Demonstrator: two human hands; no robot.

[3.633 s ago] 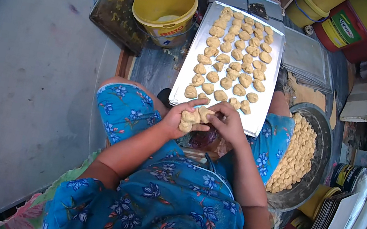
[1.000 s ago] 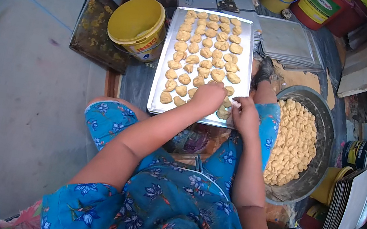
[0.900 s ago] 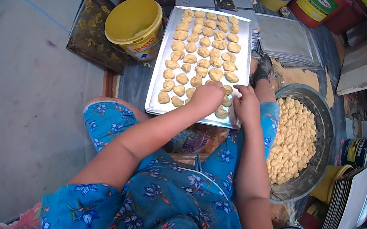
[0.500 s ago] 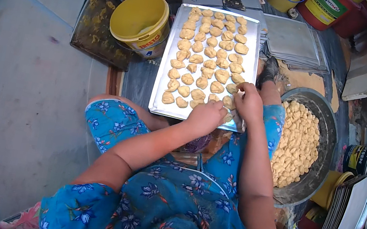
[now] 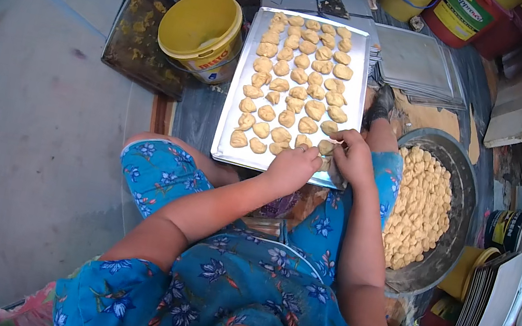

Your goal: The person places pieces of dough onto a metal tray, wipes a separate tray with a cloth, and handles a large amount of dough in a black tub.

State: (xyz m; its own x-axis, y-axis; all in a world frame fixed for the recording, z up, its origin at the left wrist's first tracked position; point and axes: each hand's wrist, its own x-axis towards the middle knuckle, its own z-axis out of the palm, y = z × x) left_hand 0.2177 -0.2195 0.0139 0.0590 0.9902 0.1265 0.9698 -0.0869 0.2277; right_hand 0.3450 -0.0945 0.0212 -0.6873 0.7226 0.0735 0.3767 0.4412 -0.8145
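My right hand [image 5: 354,157] has a narrow pinch grip on a dough piece [image 5: 326,147] at the near edge of the metal tray [image 5: 233,99]. My left hand [image 5: 291,167] is curled right beside it over the tray rim; can't tell if it's holding anything. Rows of dough pieces [image 5: 301,72] fill the tray. Yellow bucket [image 5: 200,32] on the left, big bowl of dough [image 5: 419,208] on my right.

A small home bakery set up on a concrete floor [image 5: 20,141] — a baking tray [image 5: 232,109] of dough pieces [image 5: 294,92] at upper centre, a bowl [image 5: 461,198] of more dough at right, spare trays [image 5: 418,65] and buckets [image 5: 203,34] stacked around.
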